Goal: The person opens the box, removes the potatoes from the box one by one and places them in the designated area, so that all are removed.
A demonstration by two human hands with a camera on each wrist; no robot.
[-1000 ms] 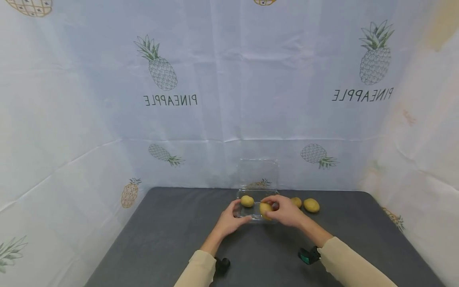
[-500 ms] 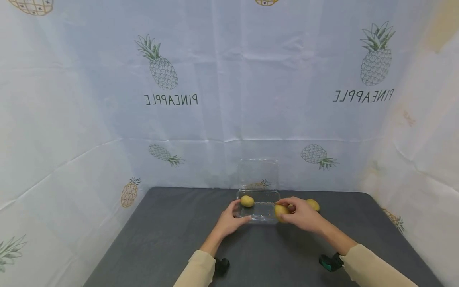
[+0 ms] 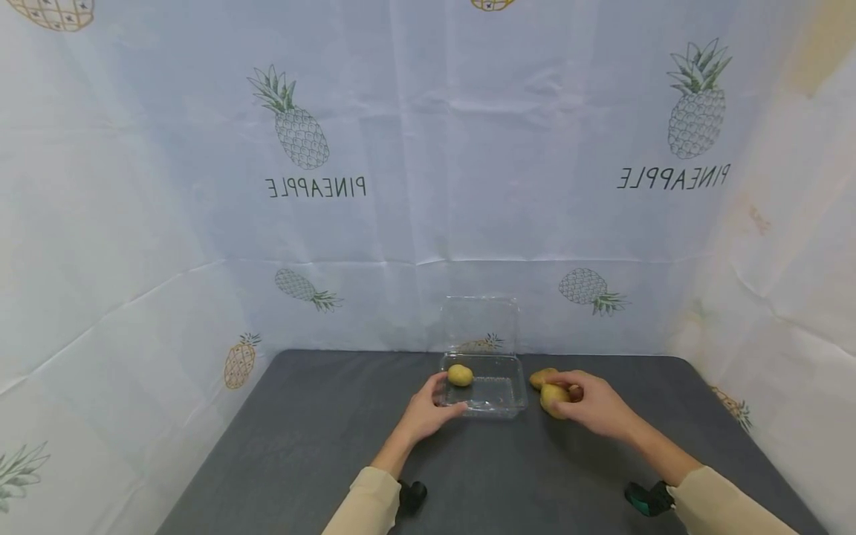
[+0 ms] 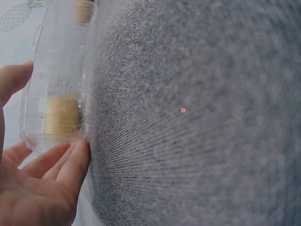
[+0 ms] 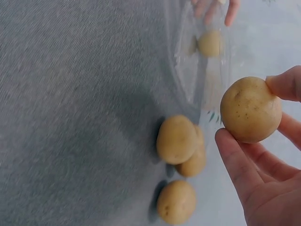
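Observation:
A clear plastic clamshell container (image 3: 491, 407) stands on the table with its lid (image 3: 481, 316) raised at the back. My left hand (image 3: 426, 413) holds its near left corner, thumb at the front and fingers along the left side. One potato (image 3: 460, 375) lies inside, at the back left. To the right of the container, my right hand (image 3: 597, 407) pinches another potato (image 5: 250, 109) between thumb and fingers, above the table. Below it in the right wrist view lie a round potato (image 5: 176, 139), one partly hidden behind it (image 5: 195, 160), and a separate potato (image 5: 176, 201).
A dark grey cloth-covered table (image 3: 321, 438) lies beneath everything. A pineapple-print curtain (image 3: 428, 186) closes off the back and both sides. The raised lid stands close to the curtain.
My right hand has moved right with its potato, from over the container to beside it, above the loose potatoes. The left hand and container have stayed put.

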